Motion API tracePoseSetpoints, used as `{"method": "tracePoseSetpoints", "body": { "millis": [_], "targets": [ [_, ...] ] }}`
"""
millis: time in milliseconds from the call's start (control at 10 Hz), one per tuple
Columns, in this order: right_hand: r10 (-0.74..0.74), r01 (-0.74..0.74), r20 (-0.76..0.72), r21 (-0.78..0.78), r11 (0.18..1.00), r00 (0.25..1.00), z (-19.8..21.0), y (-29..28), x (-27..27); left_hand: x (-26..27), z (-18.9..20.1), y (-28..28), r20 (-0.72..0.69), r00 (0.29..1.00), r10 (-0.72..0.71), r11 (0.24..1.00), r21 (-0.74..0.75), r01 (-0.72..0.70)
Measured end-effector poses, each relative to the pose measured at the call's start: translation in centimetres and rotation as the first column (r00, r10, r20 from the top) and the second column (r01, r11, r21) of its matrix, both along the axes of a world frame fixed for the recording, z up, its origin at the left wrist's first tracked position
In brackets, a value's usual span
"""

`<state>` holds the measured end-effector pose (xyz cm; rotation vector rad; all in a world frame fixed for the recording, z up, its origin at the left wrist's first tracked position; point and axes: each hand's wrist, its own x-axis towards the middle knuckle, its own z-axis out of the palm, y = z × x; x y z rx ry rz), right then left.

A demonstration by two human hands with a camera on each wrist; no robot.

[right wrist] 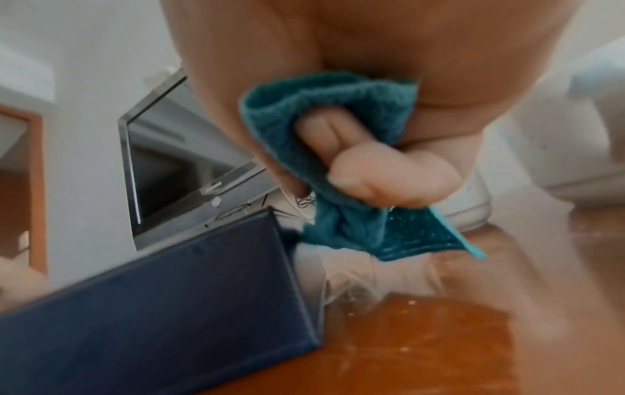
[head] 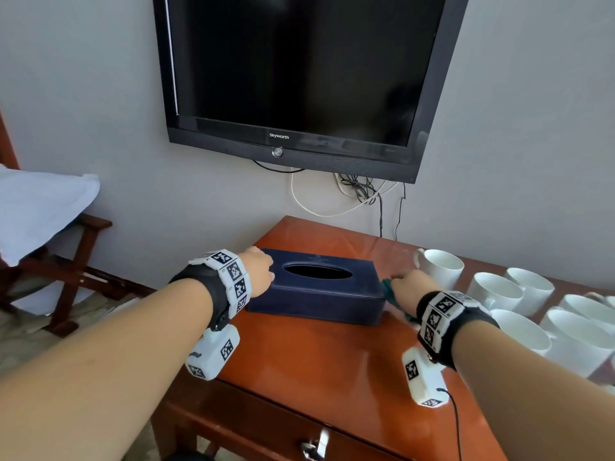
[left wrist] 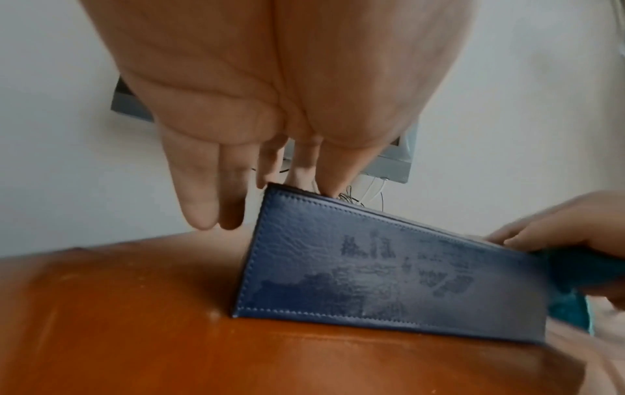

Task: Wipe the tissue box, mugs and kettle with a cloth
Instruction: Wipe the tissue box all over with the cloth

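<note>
Both forearms reach in from the near edge, each wearing a black wrist strap with white coded marker blocks. Left hand (head: pixel 258 272) rests on the left end of the tissue box (head: pixel 316 287); in the left wrist view its fingers (left wrist: pixel 203 192) are straight, some touching the top left edge of the box, two hanging beside that end, gripping nothing. Right hand (head: pixel 411 286) is clenched around a bunched teal cloth (right wrist: pixel 355 219), thumb and curled fingers pinching the fabric, with the loose part hanging down at the right end of the box. Whether the cloth actually touches the box cannot be told from the blurred right wrist view.

Tissue box: dark blue, stitched leather-look cover, oval slot on top, lying flat on the orange-brown wooden table (head: pixel 316 361), toward its far left part. Smudged marks show on its long front face (left wrist: pixel 389 272).

White mugs (head: pixel 439 266) stand in a group on the right side of the table, the closest just beyond the right hand. A dark wall-mounted television (head: pixel 299 71) hangs above, cables trailing below it.
</note>
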<state>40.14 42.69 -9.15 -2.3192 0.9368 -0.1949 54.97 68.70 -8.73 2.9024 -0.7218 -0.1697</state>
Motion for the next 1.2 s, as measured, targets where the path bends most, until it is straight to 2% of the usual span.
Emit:
{"method": "tracePoseSetpoints", "body": {
  "millis": [200,300,400,500,600,700,1000,1100,1200],
  "targets": [
    [0.096,-0.089,-0.037,0.147,0.985,0.995,-0.2,1.4,0.2,0.1,-1.2,0.7,-0.227,0.956,0.184,0.943,-0.234,-0.237],
    [0.101,-0.096,-0.021,0.154,0.983,0.995,-0.5,0.9,0.3,-1.5,-0.1,1.1,-0.269,0.949,0.166,0.945,-0.231,-0.231],
    [0.072,-0.096,0.104,0.252,0.963,0.992,-0.6,0.6,0.4,-0.6,-0.3,1.1,-0.398,0.889,0.227,0.785,-0.465,-0.408],
    [0.075,-0.180,0.297,0.344,0.921,0.952,0.5,0.9,1.1,1.4,-0.3,0.9,-0.396,0.892,0.216,0.639,-0.633,-0.436],
    [0.139,-0.257,0.347,0.322,0.911,0.927,1.9,1.4,2.3,2.2,1.1,1.2,-0.386,0.901,0.200,0.581,-0.694,-0.426],
    [0.167,-0.263,0.330,0.274,0.925,0.929,2.5,1.2,3.7,3.7,1.4,0.8,-0.319,0.927,0.198,0.589,-0.717,-0.373],
    [0.111,-0.189,0.262,0.294,0.937,0.959,0.7,-1.3,8.1,8.7,-0.8,-2.5,-0.269,0.952,0.146,0.636,-0.712,-0.298],
    [0.104,-0.153,0.195,0.257,0.954,0.975,-0.7,-1.8,9.8,11.0,-2.3,-3.9,-0.371,0.921,0.121,0.656,-0.667,-0.354],
    [0.175,-0.185,0.087,0.134,0.974,0.981,-1.8,-2.4,11.4,13.0,-3.4,-5.2,-0.393,0.910,0.132,0.731,-0.582,-0.357]
  ]
}}
